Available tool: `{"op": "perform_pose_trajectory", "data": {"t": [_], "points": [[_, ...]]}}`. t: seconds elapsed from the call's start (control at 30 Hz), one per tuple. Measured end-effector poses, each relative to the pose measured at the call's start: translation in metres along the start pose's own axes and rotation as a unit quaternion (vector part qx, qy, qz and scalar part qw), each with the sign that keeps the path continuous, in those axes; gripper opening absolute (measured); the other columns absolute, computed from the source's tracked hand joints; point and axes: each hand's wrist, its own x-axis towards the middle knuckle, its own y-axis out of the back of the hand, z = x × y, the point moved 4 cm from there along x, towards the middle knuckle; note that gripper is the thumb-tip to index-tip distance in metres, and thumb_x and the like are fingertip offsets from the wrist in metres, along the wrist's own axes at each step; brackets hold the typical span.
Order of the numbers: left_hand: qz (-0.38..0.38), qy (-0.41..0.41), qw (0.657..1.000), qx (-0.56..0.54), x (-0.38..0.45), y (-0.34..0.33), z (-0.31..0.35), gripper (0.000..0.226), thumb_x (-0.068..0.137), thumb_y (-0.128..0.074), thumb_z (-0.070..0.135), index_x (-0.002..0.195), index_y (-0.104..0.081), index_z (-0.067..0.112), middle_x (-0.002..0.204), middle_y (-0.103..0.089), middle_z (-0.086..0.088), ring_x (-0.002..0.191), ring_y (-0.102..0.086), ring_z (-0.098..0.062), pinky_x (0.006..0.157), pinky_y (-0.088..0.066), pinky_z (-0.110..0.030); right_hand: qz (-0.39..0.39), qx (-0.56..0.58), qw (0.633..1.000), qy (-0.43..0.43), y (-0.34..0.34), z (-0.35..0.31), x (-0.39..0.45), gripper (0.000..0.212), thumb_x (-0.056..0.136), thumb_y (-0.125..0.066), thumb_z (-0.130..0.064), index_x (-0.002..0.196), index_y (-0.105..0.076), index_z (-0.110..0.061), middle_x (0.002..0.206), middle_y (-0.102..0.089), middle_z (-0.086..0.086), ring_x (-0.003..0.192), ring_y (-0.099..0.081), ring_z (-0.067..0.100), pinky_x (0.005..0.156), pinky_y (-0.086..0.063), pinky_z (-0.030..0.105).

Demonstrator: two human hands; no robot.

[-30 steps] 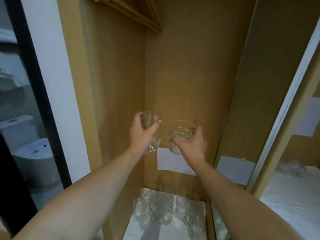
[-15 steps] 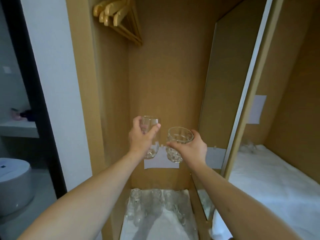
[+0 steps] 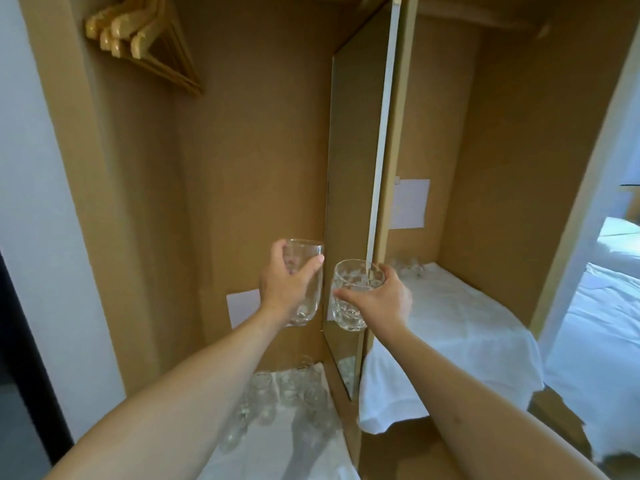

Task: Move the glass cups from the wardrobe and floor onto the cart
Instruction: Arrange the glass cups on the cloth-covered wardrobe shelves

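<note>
L hand (image 3: 280, 289) grips smooth cup (image 3: 304, 282) | R hand (image 3: 381, 299) grips cut-glass cup (image 3: 353, 296) | we hold both upright, side by side — cart not in view, can't tell which way.

The tall cup (image 3: 304, 282) is clear, smooth, glossy glass, while the shorter cup (image 3: 353, 296) is clear glass with a dimpled, faceted lower body. The wardrobe panels (image 3: 249, 168) look like matt light-brown wood laminate, and the hangers (image 3: 145, 46) are pale varnished wood. A white cloth (image 3: 460, 327) with soft creases covers the shelf, and a sheet of matt white paper (image 3: 410, 202) sticks to the back panel.
</note>
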Motion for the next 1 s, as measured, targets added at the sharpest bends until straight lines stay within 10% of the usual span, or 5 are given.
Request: {"op": "perform_pose_trajectory", "data": {"t": [0.43,0.6,1.0], "points": [[-0.039,0.010,0.998,-0.051,-0.081,-0.184,0.064,0.066,0.064,-0.072,0.066,0.120,-0.047,0.040,0.114,-0.065,0.010,0.106,-0.062,-0.007,0.075,-0.046,-0.022,0.026,-0.034,0.999,-0.018,0.180,0.106,0.041,0.123,0.036,-0.076,-0.078,0.145,-0.048,-0.028,0.128,-0.065,-0.010,0.123,-0.057,0.017,0.097,-0.044,0.031],[-0.044,0.027,0.996,-0.068,-0.105,-0.237,0.074,0.084,0.063,-0.077,0.063,0.134,-0.049,0.028,0.134,-0.060,0.005,0.120,-0.060,-0.011,0.100,-0.052,-0.039,0.020,-0.043,0.999,-0.015,0.230,0.139,0.060,0.118,0.046,-0.089,-0.069,0.148,-0.046,-0.027,0.133,-0.064,-0.007,0.128,-0.053,0.018,0.107,-0.045,0.039],[-0.043,0.046,0.998,0.017,-0.121,-0.308,0.068,0.087,0.059,-0.074,0.073,0.131,-0.046,0.033,0.125,-0.061,0.009,0.113,-0.059,-0.009,0.093,-0.049,-0.035,0.000,-0.037,0.999,-0.025,0.267,0.187,0.095,0.119,0.049,-0.089,-0.069,0.150,-0.042,-0.027,0.139,-0.060,-0.005,0.132,-0.049,0.020,0.109,-0.041,0.040]]}}
